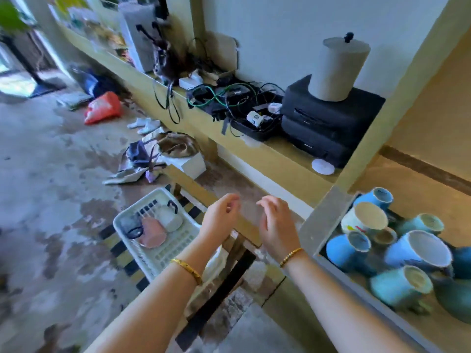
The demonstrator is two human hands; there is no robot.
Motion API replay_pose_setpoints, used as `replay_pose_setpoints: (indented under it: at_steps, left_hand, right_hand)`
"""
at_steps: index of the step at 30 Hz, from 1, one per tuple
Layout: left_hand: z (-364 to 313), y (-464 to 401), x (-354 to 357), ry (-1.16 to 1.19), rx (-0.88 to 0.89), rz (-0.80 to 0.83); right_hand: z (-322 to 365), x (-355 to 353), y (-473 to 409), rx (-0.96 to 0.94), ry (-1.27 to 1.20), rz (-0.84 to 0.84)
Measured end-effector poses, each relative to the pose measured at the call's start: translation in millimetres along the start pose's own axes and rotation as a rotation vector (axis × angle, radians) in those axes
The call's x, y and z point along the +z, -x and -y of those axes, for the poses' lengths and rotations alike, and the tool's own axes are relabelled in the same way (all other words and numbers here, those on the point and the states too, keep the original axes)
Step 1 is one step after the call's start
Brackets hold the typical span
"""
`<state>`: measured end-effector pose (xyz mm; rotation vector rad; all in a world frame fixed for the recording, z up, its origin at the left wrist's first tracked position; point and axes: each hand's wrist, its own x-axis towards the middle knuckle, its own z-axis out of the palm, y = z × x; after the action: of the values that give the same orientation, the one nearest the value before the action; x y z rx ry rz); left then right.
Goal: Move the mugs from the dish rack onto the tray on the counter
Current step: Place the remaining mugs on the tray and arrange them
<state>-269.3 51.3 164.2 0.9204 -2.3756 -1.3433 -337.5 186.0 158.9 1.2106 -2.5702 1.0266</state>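
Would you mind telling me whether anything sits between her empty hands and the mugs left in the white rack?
Nothing visible does: left hand hovers just right of the dish rack, beside the pink mug.

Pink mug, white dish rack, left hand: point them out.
pink mug (152,233), head view, on its side wall.
white dish rack (163,258), head view, on its bare slotted floor.
left hand (221,217), head view, on its back.
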Motion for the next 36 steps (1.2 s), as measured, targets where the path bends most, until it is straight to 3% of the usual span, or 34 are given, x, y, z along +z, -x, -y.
replay_pose_setpoints:
  at_steps: [5, 10, 14, 23, 26, 31, 36]
  left_hand:
    - [89, 1, -90, -0.105, -0.185, -0.043]
    - [160, 10, -136, -0.151, -0.348, 0.003]
    - [199, 12, -154, -0.181, -0.419, 0.063]
    - [248, -18, -167, -0.247, -0.506, 0.233]
    - [263, -41, -166, -0.313, -0.507, 0.260]
    - [290, -88, -162, -0.419, -0.551, 0.159]
    - [322, -124, -143, -0.510, -0.535, 0.243]
  right_hand:
    - [71, 94, -9, -0.037, -0.063, 0.259]
    - [113, 162, -3, 0.096, -0.139, 0.476]
    - [122, 197, -1, 0.220, -0.135, 0.673]
    - [108, 263, -40, 0.349, -0.004, 0.905]
    - [97, 291, -66, 0.316, 0.091, 0.987]
    - [78, 341, -120, 0.170, 0.239, 1.076]
    - [69, 395, -166, -0.206, 0.441, 1.039]
